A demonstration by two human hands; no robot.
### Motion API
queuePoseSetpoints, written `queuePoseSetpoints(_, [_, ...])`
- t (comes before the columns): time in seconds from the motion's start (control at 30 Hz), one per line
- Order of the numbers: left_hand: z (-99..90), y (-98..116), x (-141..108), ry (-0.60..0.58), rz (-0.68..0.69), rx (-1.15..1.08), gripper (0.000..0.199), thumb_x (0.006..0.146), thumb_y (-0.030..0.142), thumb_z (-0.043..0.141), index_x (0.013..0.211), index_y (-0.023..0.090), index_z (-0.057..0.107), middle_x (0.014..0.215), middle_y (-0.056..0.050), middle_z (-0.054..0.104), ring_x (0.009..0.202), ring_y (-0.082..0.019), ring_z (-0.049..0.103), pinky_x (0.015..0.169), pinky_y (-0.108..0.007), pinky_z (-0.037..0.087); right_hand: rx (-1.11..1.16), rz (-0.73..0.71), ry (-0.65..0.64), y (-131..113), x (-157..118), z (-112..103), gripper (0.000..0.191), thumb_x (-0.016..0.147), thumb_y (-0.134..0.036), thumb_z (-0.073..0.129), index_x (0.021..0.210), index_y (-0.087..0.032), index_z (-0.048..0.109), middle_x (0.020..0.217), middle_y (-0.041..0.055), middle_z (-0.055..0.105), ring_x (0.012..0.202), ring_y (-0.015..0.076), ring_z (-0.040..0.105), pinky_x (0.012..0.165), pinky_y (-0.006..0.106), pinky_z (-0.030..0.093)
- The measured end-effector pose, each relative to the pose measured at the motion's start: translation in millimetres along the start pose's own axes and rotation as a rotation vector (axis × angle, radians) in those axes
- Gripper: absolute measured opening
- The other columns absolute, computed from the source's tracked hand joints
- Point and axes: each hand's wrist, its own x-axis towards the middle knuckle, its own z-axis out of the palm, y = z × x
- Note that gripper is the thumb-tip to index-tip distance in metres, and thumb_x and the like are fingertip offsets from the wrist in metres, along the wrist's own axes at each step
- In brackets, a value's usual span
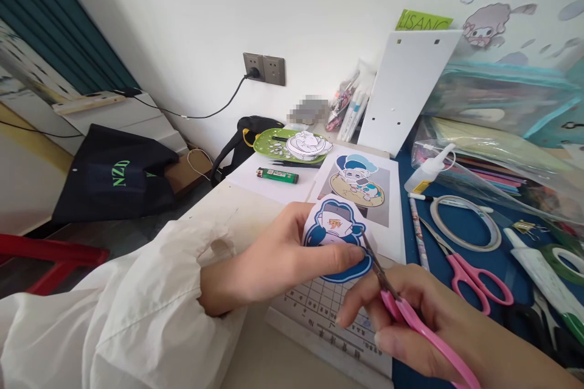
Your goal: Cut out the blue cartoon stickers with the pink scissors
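Observation:
A paper cutout (335,225) with a blue-outlined cartoon figure is pinched in my left hand (278,255), thumb across its front. My right hand (410,316) holds pink-handled scissors (413,316), whose blades reach the cutout's right edge. How far the blades are apart is hard to see. Under both hands lies a sheet printed with a grid and characters (328,310). Just behind the cutout rests a printed sheet (395,237) bearing a cartoon figure in a blue cap (358,179).
Behind are a green lighter (277,175) and a green tray (264,144) with a paper figure. At right lie other pink scissors (474,276), a tape roll (465,223), a glue bottle (426,173), a patterned pen (418,234) and black-handled scissors (529,319). A white board (406,85) stands behind.

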Motion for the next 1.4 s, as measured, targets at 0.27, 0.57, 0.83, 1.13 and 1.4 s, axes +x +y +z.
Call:
queuePoseSetpoints(0.27, [0.8,0,-2,-0.016,0.017,-0.047,0.010,0.081,0.014,0.062,0.071,0.014,0.063,0.065,0.005,0.053,0.059,-0.004,0.044,0.058,-0.010,0.039,-0.026,0.028,-0.006,-8,0,0,0.024,0.078,-0.010,0.055,0.097,-0.022,0.066,0.061,-0.0074,0.032,0.050,0.0072,0.027,0.047,0.022,0.020])
queuePoseSetpoints(0.57, [0.7,1,0,0.010,-0.012,-0.046,0.008,0.080,0.013,0.063,0.073,0.015,0.066,0.066,0.005,0.057,0.060,-0.004,0.046,0.057,-0.011,0.040,-0.034,0.017,0.002,-9,2,0,0.021,0.078,-0.013,0.055,0.096,-0.019,0.065,0.061,-0.0074,0.032,0.049,0.0069,0.026,0.046,0.022,0.020])
queuePoseSetpoints(0.83, [-0.6,-1,-1,0.011,-0.008,-0.016,0.006,0.081,0.017,0.063,0.085,0.015,0.067,0.078,0.002,0.063,0.070,-0.007,0.052,0.066,-0.014,0.043,0.027,0.043,-0.090,-7,-1,-3,0.023,0.073,-0.024,0.064,0.096,-0.020,0.064,0.059,-0.0082,0.030,0.047,0.0059,0.022,0.044,0.021,0.018])
queuePoseSetpoints(1.13, [-2.3,-2,1,0.109,0.017,-0.010,0.005,0.077,0.022,0.069,0.079,0.017,0.069,0.072,0.003,0.064,0.063,-0.007,0.052,0.063,-0.016,0.043,0.016,-0.036,-0.069,-3,3,-6,0.023,0.071,-0.031,0.067,0.091,-0.019,0.065,0.056,-0.0087,0.029,0.046,0.0061,0.021,0.043,0.021,0.015])
queuePoseSetpoints(1.4, [-8.5,1,10,0.367,0.175,-0.010,0.024,0.077,0.034,0.068,0.066,0.013,0.069,0.065,-0.002,0.064,0.063,-0.011,0.053,0.065,-0.022,0.041,0.048,-0.156,0.051,-2,12,-3,0.029,0.068,-0.041,0.067,0.082,-0.016,0.059,0.051,-0.0102,0.035,0.036,0.0034,0.024,0.036,0.018,0.021])
